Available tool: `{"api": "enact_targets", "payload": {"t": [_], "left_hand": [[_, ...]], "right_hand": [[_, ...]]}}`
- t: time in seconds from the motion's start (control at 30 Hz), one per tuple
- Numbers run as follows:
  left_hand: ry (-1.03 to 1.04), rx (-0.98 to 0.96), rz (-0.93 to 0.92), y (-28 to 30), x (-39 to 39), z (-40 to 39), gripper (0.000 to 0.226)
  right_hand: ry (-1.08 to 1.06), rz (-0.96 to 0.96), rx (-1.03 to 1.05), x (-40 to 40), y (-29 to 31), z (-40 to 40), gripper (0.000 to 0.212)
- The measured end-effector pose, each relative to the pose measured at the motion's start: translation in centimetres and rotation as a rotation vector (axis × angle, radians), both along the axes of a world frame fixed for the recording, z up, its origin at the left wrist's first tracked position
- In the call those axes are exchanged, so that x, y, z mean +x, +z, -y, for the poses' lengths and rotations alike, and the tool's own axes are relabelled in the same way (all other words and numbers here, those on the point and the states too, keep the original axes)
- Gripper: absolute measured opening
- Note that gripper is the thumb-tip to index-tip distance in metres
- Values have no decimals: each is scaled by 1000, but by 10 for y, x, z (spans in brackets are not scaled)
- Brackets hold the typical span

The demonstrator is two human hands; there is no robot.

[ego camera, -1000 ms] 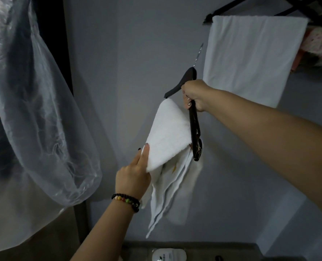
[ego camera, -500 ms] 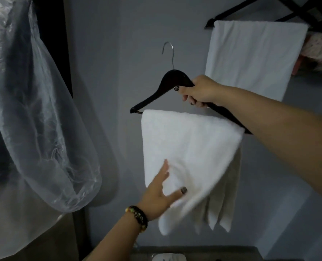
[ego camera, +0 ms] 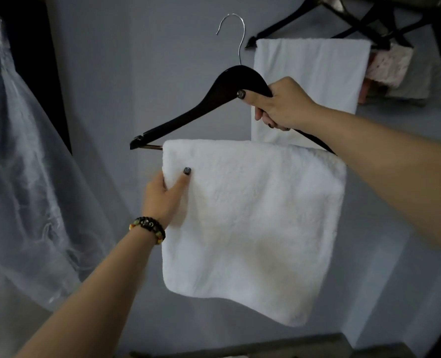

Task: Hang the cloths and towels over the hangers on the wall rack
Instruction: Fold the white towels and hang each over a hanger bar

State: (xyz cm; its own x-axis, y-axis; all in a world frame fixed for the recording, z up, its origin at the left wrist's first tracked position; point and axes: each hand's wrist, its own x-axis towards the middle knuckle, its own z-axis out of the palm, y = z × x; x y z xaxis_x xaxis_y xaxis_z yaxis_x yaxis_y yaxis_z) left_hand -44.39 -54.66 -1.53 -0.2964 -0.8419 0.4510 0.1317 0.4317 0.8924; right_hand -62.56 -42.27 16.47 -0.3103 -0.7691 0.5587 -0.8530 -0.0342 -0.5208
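— Largest first?
— Fluffy white square towel (ego camera: 253,223), draped over the lower bar of a dark wooden hanger with a silver wire hook (ego camera: 201,109). Folded over the bar, front layer hanging flat, bottom edge curling slightly. Held up in mid-air before the grey wall (ego camera: 136,60), left of and below the black wall rack (ego camera: 356,24).
— On the rack itself?
— Flat white cloth (ego camera: 309,81) hanging from one dark hanger, partly behind the held one. Pinkish patterned cloths (ego camera: 389,68) bunched just to its right.
— Off to the left side?
— Clear crinkled plastic bag (ego camera: 33,189), hanging down.
— Right hand (ego camera: 278,104)?
— Clenched round the hanger's right shoulder, thumb laid along the front face toward the neck, fingers (ego camera: 263,117) curled under. Arm reaching in from the right edge, forearm angled up and left.
— Left hand (ego camera: 165,200)?
— Pinching the towel's upper left edge just beneath the bar: thumb (ego camera: 183,179) pressed on the front, remaining fingers hidden behind the fabric. Beaded dark bracelet (ego camera: 149,227) at the wrist. Forearm rising from the lower left corner.
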Motion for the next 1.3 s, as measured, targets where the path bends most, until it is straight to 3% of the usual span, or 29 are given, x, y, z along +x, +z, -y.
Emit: {"api": "enact_targets", "payload": {"t": [0.2, 0.37, 0.53, 0.77, 0.97, 1.03, 1.1, 1.17, 1.23, 1.3], "left_hand": [[119, -145, -156, 23, -18, -15, 20], [56, -36, -266, 14, -34, -32, 19], [49, 42, -133, -7, -36, -45, 14], [263, -122, 110, -24, -37, -50, 9], [233, 0, 189, -44, -55, -59, 20], [216, 29, 133, -35, -60, -67, 37], [436, -150, 89, -19, -60, -72, 68], [633, -478, 122, 3, -59, -78, 81], [596, -666, 277, 30, -59, -85, 69], [516, -672, 515, 48, -60, -86, 47]], "right_hand": [[-73, 8, 84, -20, -6, -22, 61], [-160, 51, 31, -46, -28, -34, 52], [-209, 174, -49, -73, -39, -41, 51], [-135, 180, -19, -90, -32, -50, 53], [34, 146, -49, -90, -24, -57, 57], [84, 136, -56, -91, -23, -61, 56], [130, 104, -54, -93, -25, -64, 56], [166, 65, -46, -94, -30, -65, 56], [209, 57, -37, -92, -35, -64, 58], [248, 58, -24, -90, -39, -64, 59]]}}
